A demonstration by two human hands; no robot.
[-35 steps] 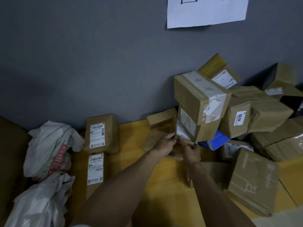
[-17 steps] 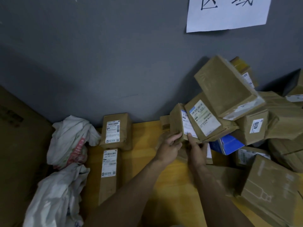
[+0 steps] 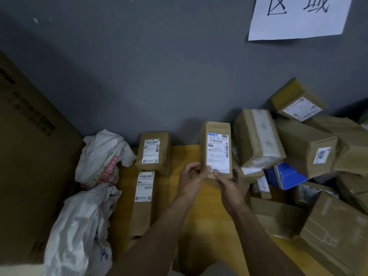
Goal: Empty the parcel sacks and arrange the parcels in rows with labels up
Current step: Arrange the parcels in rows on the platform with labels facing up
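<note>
Parcel [image 3: 217, 150] came clear of pile [image 3: 304, 142] at right, label turned up; left hand [image 3: 192, 176] and right hand [image 3: 232, 183] pinched its lower edge. Row placement due.

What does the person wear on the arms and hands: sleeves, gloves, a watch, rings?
Nothing. The left hand and right hand are bare, with no gloves or rings. The left forearm and right forearm are bare down to the picture's lower edge: no sleeve, watch or bracelet. The light is dim, so something thin could escape notice.

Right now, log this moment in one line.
left hand: holds parcel | right hand: holds parcel | label: faces camera | row boxes: two, labels up | pile: right side
</note>
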